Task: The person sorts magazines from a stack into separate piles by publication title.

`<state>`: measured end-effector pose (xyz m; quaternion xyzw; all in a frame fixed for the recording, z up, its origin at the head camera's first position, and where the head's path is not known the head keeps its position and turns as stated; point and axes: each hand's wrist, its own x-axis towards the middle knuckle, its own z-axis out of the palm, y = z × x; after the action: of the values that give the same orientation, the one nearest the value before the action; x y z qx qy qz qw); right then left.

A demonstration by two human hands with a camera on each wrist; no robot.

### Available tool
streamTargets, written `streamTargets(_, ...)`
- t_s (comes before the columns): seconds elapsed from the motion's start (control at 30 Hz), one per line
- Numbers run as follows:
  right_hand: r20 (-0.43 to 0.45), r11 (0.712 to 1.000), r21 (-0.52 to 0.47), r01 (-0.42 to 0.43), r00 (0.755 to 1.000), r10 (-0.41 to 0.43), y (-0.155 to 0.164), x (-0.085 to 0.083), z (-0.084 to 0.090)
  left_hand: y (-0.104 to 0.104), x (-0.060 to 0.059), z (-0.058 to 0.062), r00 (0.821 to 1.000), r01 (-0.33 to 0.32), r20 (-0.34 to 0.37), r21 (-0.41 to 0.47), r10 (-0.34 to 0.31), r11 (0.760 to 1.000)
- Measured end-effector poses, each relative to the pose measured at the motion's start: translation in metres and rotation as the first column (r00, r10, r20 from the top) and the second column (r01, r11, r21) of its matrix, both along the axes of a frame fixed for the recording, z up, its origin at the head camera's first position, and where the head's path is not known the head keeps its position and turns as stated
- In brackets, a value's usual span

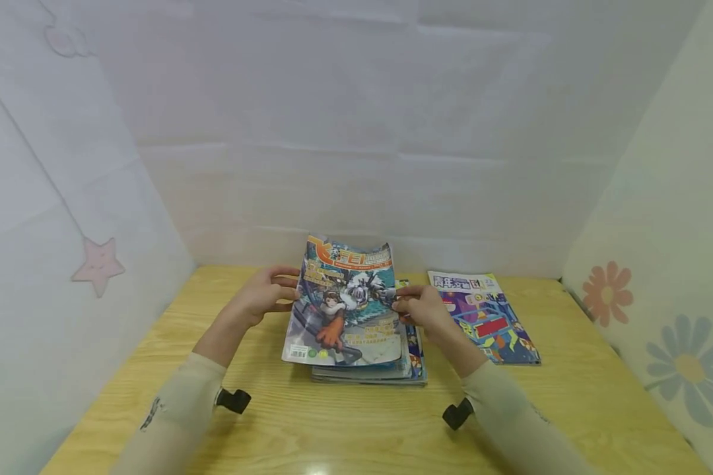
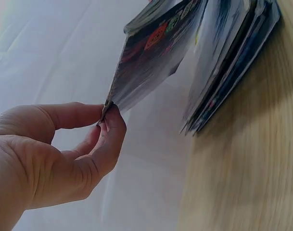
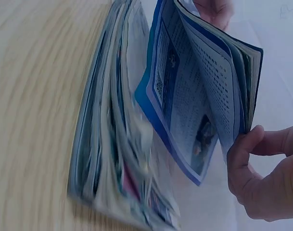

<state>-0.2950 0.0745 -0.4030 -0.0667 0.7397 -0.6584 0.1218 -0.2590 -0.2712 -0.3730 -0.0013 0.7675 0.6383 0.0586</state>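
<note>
Two hands on one magazine: left hand (image 1: 271, 293) pinched its left edge, thumb and fingertips together on the paper; right hand (image 1: 424, 309) pinched its right edge the same way. Held item was a glossy paper magazine with a grey-blue illustrated cover and orange title lettering (image 1: 368, 316), a figure in red and white on the front. It was raised and tilted over a stack of thin-spined paper magazines (image 1: 416, 359), with a gap between them in both wrist views. Some leaves of the held magazine hung open on its underside, blue-bordered printed pages showing in the right wrist view. Stack lay on a light yellow wood-grain table (image 1: 333, 429), slightly uneven at the edges. Off to the right, apart from the stack, one purple-and-blue magazine with a white title band (image 1: 487, 316) lay flat, cover up. Pale sleeves (image 1: 184, 402) covered both forearms, small black device (image 1: 234, 400) at each wrist. White backdrop (image 1: 356, 132) stood behind; pink star (image 1: 98, 264) on left wall, red flower (image 1: 608, 293) and blue-grey flower (image 1: 686, 369) on right.
</note>
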Motion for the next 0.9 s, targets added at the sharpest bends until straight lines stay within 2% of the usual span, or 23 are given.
streamTargets(0.4,0.012,0.993,-0.114,-0.043,0.999,0.044,0.005,-0.004,-0.013,-0.003,-0.005,-0.014,0.999,-0.023,0.024,0.042,0.022,0.999)
streamTargets(0.6,0.015,0.992,-0.104,-0.069,0.997,0.071,-0.034,-0.006,-0.022,-0.032,-0.005,-0.021,0.998,-0.052,0.034,0.010,0.051,0.999)
streamTargets(0.9,0.030,0.997,-0.045,-0.060,0.998,0.062,-0.078,-0.013,-0.039,-0.063,-0.007,-0.047,0.988,-0.116,0.108,0.014,0.114,0.993)
